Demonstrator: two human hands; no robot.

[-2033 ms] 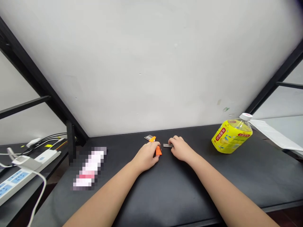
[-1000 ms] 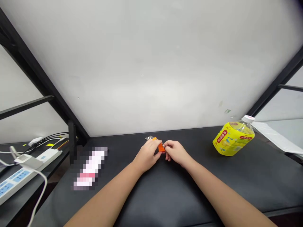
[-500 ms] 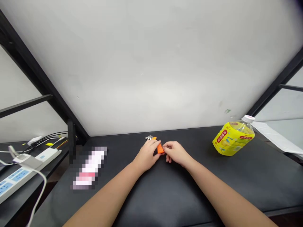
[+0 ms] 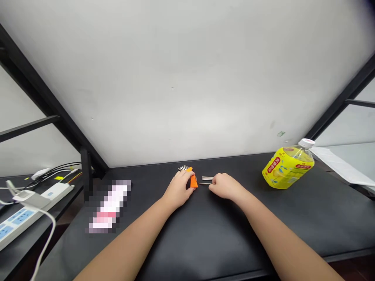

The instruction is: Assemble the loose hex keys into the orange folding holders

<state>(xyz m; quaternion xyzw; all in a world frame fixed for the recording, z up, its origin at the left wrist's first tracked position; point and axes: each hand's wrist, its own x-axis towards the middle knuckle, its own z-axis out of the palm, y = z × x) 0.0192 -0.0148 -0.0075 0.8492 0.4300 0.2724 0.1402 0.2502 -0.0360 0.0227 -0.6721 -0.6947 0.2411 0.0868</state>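
My left hand [image 4: 180, 188] is closed around a small orange plastic holder [image 4: 193, 182]. Several thin metal rods [image 4: 183, 168] fan out of the holder's far left side, beyond my fingers. To the right, my right hand [image 4: 225, 185] pinches a single thin metal rod [image 4: 204, 183], which points left toward the holder with a gap between them. Just behind it, more slim metal rods [image 4: 207, 178] lie side by side on the black table [image 4: 190, 234], their right ends hidden by my right hand.
A yellow-labelled drink bottle [image 4: 288, 166] with a white cap stands at the right. A blurred pink and white item [image 4: 111, 207] lies at the left. Beyond it are a white power strip [image 4: 32, 210] and cables. A white wall [image 4: 187, 86] rises behind the table.
My right hand has moved right, away from the orange holder, with a thin metal rod in its fingers. The rods on the table have come into view. My left hand still grips the holder.
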